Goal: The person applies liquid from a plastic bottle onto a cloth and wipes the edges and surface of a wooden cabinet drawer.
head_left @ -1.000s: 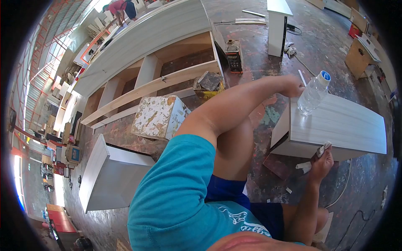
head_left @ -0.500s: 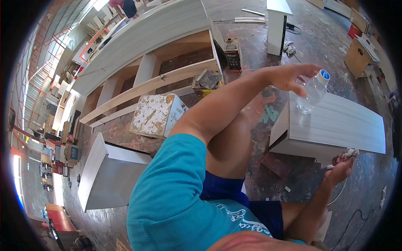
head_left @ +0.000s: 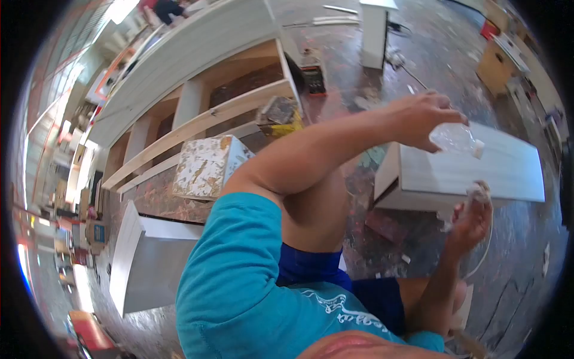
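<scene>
My left hand (head_left: 427, 119) is closed around a clear plastic bottle (head_left: 454, 139). The bottle is tilted nearly on its side, its white neck end pointing right and toward my right hand. Below it lies a box-shaped cabinet piece (head_left: 418, 170) with a pale wood-grain surface. My right hand (head_left: 469, 224) is raised beside the near edge of this piece, fingers closed on a crumpled whitish cloth (head_left: 478, 192). The cloth is blurred, and a gap separates it from the bottle.
A long open-framed cabinet (head_left: 197, 102) lies at the upper left. Near it are a paint-spattered box (head_left: 203, 167) and a dark can (head_left: 313, 81). A white panel unit (head_left: 161, 257) rests at left, and an upright white piece (head_left: 373, 36) stands behind. A cord (head_left: 485, 251) trails on the right.
My left hand has closed on the bottle, lifted it off the cabinet piece and tipped it to the right. My right hand has risen with the cloth. The view has shifted slightly.
</scene>
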`<state>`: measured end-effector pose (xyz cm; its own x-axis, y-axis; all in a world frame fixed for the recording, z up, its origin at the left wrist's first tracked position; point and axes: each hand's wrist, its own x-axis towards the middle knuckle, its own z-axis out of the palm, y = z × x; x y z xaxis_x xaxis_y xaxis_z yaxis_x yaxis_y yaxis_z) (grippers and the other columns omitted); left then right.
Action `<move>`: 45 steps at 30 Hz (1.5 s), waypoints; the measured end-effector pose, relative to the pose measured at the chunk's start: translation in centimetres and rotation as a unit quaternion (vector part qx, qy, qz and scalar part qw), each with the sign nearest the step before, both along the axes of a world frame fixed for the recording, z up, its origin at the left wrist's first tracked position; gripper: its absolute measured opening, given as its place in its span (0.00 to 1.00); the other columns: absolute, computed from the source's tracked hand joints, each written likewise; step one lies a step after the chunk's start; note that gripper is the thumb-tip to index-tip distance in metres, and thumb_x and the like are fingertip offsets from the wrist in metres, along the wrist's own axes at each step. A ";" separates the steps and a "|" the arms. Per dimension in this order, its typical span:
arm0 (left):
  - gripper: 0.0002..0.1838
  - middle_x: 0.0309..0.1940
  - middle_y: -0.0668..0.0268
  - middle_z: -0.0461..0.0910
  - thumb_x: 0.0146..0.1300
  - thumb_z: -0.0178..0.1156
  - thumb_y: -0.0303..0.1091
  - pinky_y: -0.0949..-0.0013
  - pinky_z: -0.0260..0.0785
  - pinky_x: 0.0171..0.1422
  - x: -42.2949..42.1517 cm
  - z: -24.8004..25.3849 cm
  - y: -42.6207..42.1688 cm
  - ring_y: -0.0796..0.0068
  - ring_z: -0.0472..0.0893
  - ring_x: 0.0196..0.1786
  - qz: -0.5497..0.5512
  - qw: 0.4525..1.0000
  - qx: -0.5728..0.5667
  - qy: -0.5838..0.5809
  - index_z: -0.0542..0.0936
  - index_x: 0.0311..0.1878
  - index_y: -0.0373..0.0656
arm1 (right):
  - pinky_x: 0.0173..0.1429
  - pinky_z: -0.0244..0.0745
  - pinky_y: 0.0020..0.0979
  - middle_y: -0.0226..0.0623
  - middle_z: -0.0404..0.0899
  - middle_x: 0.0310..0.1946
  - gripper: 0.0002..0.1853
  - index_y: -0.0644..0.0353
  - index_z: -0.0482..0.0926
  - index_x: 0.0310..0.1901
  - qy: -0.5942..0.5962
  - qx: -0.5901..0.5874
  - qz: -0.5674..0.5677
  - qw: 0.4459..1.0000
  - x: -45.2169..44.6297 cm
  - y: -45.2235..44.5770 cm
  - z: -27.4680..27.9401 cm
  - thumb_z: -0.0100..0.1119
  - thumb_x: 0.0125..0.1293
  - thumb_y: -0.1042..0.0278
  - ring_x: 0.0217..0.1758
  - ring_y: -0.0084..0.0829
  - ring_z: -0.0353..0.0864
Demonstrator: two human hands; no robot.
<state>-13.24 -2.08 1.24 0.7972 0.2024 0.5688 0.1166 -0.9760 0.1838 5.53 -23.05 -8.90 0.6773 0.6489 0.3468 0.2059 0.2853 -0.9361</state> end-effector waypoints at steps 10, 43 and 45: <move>0.44 0.52 0.74 0.84 0.45 0.78 0.29 0.55 0.74 0.65 1.7 -0.1 -1.8 0.66 0.81 0.60 0.038 0.978 0.200 0.052 0.77 0.70 0.68 | 0.26 0.71 0.22 0.28 0.84 0.28 0.13 0.65 0.84 0.53 0.027 -0.051 0.010 0.998 -1.3 0.3 1.9 0.61 0.78 0.65 0.24 0.16 0.79; 0.16 0.36 0.75 0.81 0.69 0.57 0.40 0.58 0.71 0.58 1.5 -0.4 -2.3 0.71 0.81 0.53 0.053 0.964 0.259 0.026 0.84 0.54 0.75 | 0.47 0.79 0.29 0.42 0.85 0.44 0.29 0.74 0.63 0.76 -0.108 -0.068 0.083 0.988 -3.7 -0.4 -0.9 0.54 0.81 0.67 0.41 0.26 0.85; 0.16 0.36 0.75 0.81 0.69 0.57 0.40 0.58 0.71 0.58 1.5 -0.3 -2.3 0.71 0.81 0.53 0.057 0.964 0.258 0.034 0.85 0.54 0.75 | 0.46 0.78 0.28 0.41 0.85 0.44 0.29 0.73 0.63 0.75 -0.109 -0.074 0.083 0.988 -3.7 -0.4 -0.8 0.55 0.81 0.67 0.41 0.24 0.84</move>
